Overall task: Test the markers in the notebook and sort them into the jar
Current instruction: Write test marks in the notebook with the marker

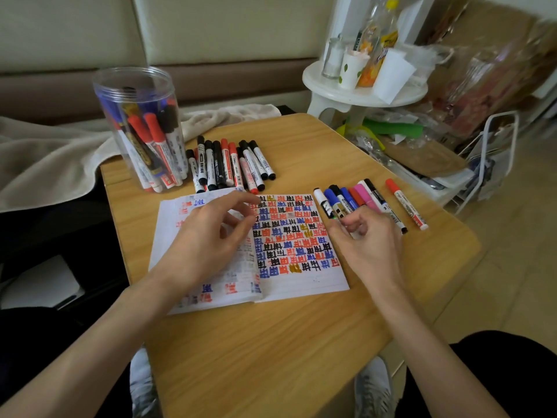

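Across the wooden table (271,342), your clear jar (138,128) of markers stands far left, a loose pile of markers (217,164) just beside it. Your left hand (208,236) lies over the open notebook (301,282), fingers relaxed, holding nothing. Your right hand (370,245) curls over the row of markers (366,194) beside the notebook; whether it grips one is unclear.

Bare left hand (208,236), bare right hand (370,248), forearms uncovered, black trousers (497,372), grey and white sneakers (373,387).
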Tool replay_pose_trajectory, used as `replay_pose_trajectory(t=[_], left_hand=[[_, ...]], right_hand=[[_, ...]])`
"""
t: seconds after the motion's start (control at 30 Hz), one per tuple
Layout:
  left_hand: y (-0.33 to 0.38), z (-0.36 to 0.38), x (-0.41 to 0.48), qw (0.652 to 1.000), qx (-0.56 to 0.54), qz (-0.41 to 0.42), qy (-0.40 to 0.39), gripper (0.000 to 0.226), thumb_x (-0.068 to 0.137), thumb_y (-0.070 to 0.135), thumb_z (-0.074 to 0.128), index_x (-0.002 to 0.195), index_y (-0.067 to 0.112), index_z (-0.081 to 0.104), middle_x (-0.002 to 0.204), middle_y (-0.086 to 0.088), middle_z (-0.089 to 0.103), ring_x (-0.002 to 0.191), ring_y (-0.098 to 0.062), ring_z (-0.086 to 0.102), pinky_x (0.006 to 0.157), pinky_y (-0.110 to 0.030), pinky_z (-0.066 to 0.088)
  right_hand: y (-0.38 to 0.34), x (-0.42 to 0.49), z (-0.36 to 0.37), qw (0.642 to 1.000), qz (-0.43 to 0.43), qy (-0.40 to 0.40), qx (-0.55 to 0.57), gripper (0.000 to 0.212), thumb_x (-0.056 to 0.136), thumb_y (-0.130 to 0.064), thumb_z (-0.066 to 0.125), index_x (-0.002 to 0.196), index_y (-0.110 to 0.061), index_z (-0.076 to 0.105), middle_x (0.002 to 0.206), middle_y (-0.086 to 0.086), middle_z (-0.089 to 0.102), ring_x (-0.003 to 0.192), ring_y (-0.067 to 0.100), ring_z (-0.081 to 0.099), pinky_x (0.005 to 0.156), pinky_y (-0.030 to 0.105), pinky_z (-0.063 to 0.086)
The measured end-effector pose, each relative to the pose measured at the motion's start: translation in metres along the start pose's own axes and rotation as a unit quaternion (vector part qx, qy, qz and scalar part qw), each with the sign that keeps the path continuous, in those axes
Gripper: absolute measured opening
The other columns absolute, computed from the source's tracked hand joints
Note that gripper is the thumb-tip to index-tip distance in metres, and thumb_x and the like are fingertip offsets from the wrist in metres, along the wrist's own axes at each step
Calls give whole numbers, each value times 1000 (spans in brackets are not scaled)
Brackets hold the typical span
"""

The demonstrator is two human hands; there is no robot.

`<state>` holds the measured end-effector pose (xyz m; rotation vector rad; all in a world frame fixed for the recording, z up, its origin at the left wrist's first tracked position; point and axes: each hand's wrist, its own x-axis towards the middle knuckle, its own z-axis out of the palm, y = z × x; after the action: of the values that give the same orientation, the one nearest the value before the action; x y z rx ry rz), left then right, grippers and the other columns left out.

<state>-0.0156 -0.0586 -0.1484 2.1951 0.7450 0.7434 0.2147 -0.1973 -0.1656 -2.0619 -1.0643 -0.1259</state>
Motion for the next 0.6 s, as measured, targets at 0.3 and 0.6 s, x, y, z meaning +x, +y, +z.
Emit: replay_pose_trajectory(t=[0.3, 0.6], left_hand=[[-1, 3, 2, 1000, 26, 5, 4, 26, 101, 25, 59, 125, 33, 64, 103, 22, 67, 88, 0, 66, 69, -11, 47], [2, 1, 0, 1000, 28, 7, 12, 25, 101, 25, 59, 124, 31, 66, 104, 21, 68, 91, 3, 64, 72, -11, 50]], right_hand=[[9, 4, 5, 991, 18, 41, -129, 29, 81, -38, 83, 102, -21, 71, 111, 1, 66, 112, 22, 51, 87, 30, 23], [6, 4, 14, 996, -21, 10, -80, 35, 82, -47, 79, 108, -26, 71, 118, -3, 61, 121, 23, 51, 109, 45, 36]])
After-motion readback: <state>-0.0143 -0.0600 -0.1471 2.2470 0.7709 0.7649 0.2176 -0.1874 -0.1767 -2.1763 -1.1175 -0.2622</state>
